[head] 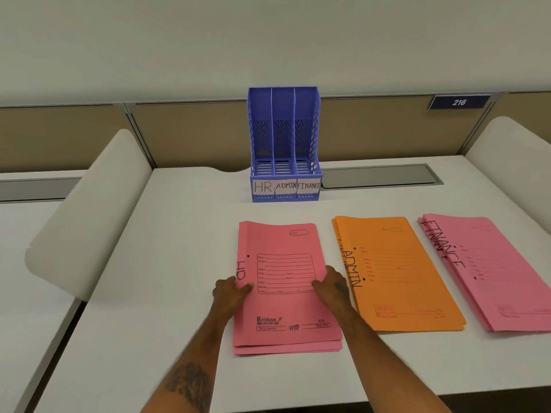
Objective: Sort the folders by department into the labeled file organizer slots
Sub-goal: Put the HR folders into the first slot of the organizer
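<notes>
A blue file organizer (284,144) stands at the back of the white desk, its three empty slots labeled HR, ADMIN and FINANCE from left to right. Three folder stacks lie flat in front of it: a pink HR stack (286,305), an orange ADMIN stack (396,275) and a pink FINANCE stack (495,272). My left hand (231,293) grips the left edge of the HR stack, thumb on top. On the stack's right edge my right hand (332,286) holds it the same way.
The white desk (179,263) has curved white side dividers at left (89,210) and right (512,144). A grey cable hatch (378,175) sits right of the organizer. A tan partition with a "216" sign (459,102) runs behind. The front desk edge is near my forearms.
</notes>
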A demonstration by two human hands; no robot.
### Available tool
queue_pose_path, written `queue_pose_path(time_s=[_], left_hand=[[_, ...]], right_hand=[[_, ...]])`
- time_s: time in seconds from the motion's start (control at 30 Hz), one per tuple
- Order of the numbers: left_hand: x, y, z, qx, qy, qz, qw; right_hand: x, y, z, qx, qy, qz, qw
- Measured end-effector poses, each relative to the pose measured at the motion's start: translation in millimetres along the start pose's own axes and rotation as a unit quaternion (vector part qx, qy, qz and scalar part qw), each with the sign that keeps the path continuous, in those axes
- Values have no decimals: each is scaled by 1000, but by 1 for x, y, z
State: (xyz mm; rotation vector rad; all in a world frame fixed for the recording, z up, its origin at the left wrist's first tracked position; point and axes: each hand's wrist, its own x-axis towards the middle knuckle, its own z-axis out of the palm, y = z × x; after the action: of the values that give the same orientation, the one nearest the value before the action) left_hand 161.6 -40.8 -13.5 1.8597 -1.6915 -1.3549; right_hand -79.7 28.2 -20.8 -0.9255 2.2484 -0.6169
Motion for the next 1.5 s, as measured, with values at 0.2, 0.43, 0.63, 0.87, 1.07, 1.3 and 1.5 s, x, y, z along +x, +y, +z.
queue_pose_path(time_s=[0.2,0.43,0.63,0.87,1.07,1.3,1.5], left_hand=[[-10,10,6,90,15,47,995],[-26,26,15,-51,2,67,996],[-31,47,7,-89,15,113,989],[-28,96,-10,-106,38,164,980],[-31,145,-20,-116,64,227,965],[-36,193,-26,-110,100,270,951],[-32,212,-24,-61,168,343,922]], right_hand=[[-4,-1,-2,54,5,18,998],[-2,-8,-12,52,-6,20,998],[5,-29,-31,10,-35,-7,999],[15,-101,-75,-37,-50,-82,995],[-4,-199,-120,11,3,-198,980],[-26,-270,-173,-32,108,-274,955],[-39,-304,-204,4,161,-361,919]])
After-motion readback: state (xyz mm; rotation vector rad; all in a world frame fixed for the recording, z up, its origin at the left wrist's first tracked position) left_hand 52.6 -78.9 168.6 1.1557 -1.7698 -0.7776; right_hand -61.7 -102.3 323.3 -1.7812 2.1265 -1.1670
